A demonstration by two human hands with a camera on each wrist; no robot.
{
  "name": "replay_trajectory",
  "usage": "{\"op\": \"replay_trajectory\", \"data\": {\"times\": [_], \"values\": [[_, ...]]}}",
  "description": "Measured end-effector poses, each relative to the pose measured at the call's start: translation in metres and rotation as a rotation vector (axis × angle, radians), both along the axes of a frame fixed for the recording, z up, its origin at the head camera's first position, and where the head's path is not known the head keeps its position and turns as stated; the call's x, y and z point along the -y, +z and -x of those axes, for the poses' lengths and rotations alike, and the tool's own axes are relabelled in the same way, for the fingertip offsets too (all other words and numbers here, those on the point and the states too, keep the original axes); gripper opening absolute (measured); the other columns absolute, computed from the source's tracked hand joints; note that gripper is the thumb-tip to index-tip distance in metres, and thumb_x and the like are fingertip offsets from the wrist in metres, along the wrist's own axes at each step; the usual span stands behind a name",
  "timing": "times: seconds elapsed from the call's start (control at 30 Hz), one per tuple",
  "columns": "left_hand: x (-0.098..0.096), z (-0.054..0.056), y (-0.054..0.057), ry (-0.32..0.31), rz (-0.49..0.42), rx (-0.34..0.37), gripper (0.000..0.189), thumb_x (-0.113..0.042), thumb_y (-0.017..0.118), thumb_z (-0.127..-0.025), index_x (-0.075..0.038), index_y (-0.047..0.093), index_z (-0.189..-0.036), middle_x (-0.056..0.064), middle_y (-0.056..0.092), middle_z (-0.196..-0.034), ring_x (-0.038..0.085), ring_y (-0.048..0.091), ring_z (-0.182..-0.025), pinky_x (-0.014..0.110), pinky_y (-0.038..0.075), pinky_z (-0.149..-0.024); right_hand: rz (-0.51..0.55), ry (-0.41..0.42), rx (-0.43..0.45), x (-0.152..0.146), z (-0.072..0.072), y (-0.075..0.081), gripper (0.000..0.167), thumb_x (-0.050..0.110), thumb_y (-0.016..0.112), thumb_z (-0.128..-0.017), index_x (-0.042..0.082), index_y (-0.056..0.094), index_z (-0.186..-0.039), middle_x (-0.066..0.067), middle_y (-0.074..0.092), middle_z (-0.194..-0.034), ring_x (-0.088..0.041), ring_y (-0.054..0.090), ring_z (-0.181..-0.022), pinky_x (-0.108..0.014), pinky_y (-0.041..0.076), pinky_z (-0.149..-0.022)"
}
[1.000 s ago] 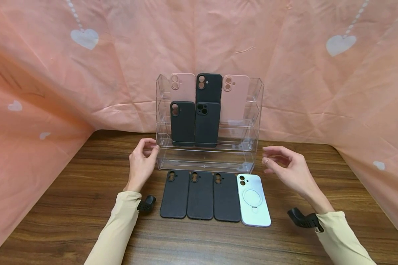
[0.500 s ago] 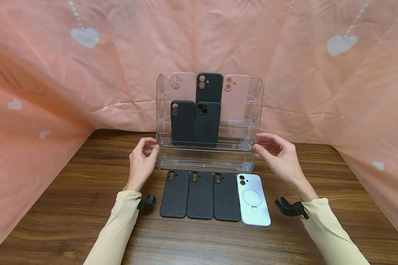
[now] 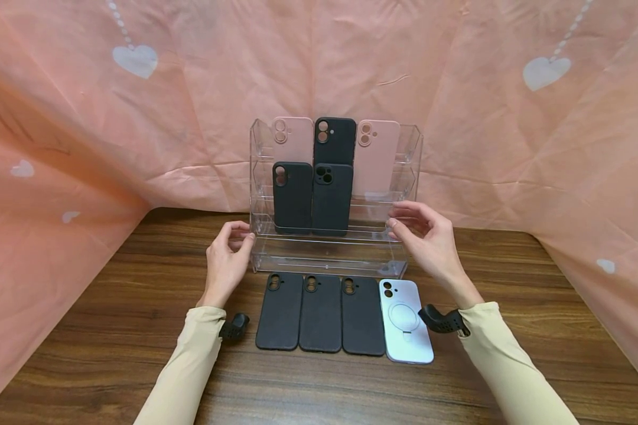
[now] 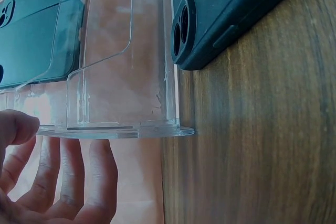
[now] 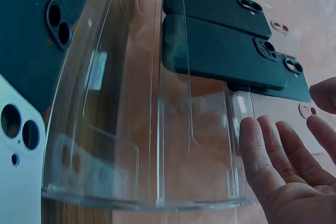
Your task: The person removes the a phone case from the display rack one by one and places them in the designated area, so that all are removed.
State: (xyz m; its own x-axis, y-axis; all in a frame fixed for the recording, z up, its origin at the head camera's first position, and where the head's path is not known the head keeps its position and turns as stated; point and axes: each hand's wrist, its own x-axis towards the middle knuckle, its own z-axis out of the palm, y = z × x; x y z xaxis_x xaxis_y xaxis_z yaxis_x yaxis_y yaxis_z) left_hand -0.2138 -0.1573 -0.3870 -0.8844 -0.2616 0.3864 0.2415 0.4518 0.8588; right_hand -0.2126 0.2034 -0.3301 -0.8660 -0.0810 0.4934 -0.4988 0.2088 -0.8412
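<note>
Against the left side of a clear acrylic display rack (image 3: 326, 262), my left hand (image 3: 227, 260) rests with its thumb at the front edge. In the left wrist view its fingertips touch the outside of the side panel. My right hand (image 3: 430, 242) hovers in front of the rack's right side, fingers spread and holding nothing. Two dark phone cases, a left one (image 3: 292, 198) and a right one (image 3: 332, 199), stand together on a middle tier. Behind them are a black case (image 3: 341, 139) and two pink cases, one left (image 3: 298, 139), one right (image 3: 377, 159).
Flat on the wooden table (image 3: 319, 389), in front of the rack, lies a row of three black phone cases (image 3: 321, 313). A pale blue case with a ring (image 3: 404, 324) ends that row at the right. A pink curtain (image 3: 202, 106) hangs close behind the rack.
My right hand has come in leftward from beside the rack to in front of its right end. My left hand and the phone cases have stayed put.
</note>
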Motion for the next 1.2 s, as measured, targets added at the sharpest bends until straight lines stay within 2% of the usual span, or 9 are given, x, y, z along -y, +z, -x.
{"op": "replay_trajectory", "data": {"times": [0.13,0.4,0.6,0.83,1.07,1.2], "values": [[0.000,0.000,0.000,-0.003,-0.003,-0.004,0.017,-0.013,0.067,-0.096,-0.008,0.067,-0.113,0.014,0.073,-0.103,0.029,0.075,-0.087,0.012,0.052,-0.059,0.007,0.000,0.003,0.008,0.005,0.001,0.038,0.005,0.070,-0.095,-0.009,0.061,-0.129,-0.005,0.072,-0.110,-0.014,0.073,-0.093,-0.029,0.062,-0.081],[0.000,-0.001,0.001,-0.005,-0.011,0.001,0.018,-0.013,0.067,-0.096,-0.008,0.067,-0.113,0.014,0.073,-0.104,0.031,0.076,-0.087,0.013,0.052,-0.059,0.006,-0.004,-0.007,0.023,0.015,0.001,0.039,0.003,0.069,-0.094,-0.007,0.060,-0.130,-0.027,0.066,-0.118,-0.017,0.073,-0.095,-0.026,0.062,-0.080],[0.000,-0.001,0.002,-0.004,-0.007,0.002,0.018,-0.013,0.067,-0.096,-0.008,0.067,-0.114,0.014,0.073,-0.105,0.029,0.076,-0.088,0.012,0.052,-0.060,0.020,0.001,-0.008,0.035,0.022,0.003,0.038,0.001,0.070,-0.093,-0.007,0.061,-0.129,-0.027,0.067,-0.119,-0.013,0.071,-0.094,-0.020,0.060,-0.080],[0.000,-0.001,0.003,-0.002,0.001,0.008,0.018,-0.013,0.067,-0.096,-0.008,0.067,-0.114,0.013,0.073,-0.104,0.027,0.075,-0.087,0.013,0.052,-0.060,0.017,-0.014,0.000,0.045,0.031,0.001,0.038,0.001,0.070,-0.093,-0.006,0.062,-0.129,-0.027,0.067,-0.120,-0.005,0.068,-0.098,-0.018,0.058,-0.087],[0.000,-0.001,0.002,0.005,0.008,0.000,0.017,-0.013,0.068,-0.096,-0.008,0.067,-0.112,0.012,0.074,-0.101,0.017,0.071,-0.082,0.013,0.053,-0.061,0.012,-0.028,0.004,0.053,0.041,-0.006,0.036,0.001,0.071,-0.092,-0.003,0.064,-0.127,-0.025,0.070,-0.116,-0.006,0.068,-0.097,-0.017,0.057,-0.088],[0.000,0.000,0.001,0.000,0.007,-0.001,0.017,-0.013,0.068,-0.096,-0.008,0.067,-0.112,0.012,0.074,-0.101,0.019,0.072,-0.083,0.012,0.052,-0.062,0.013,-0.022,0.009,0.056,0.045,-0.011,0.037,0.001,0.071,-0.091,-0.002,0.065,-0.127,-0.025,0.071,-0.116,-0.006,0.069,-0.096,-0.014,0.055,-0.090]]}}
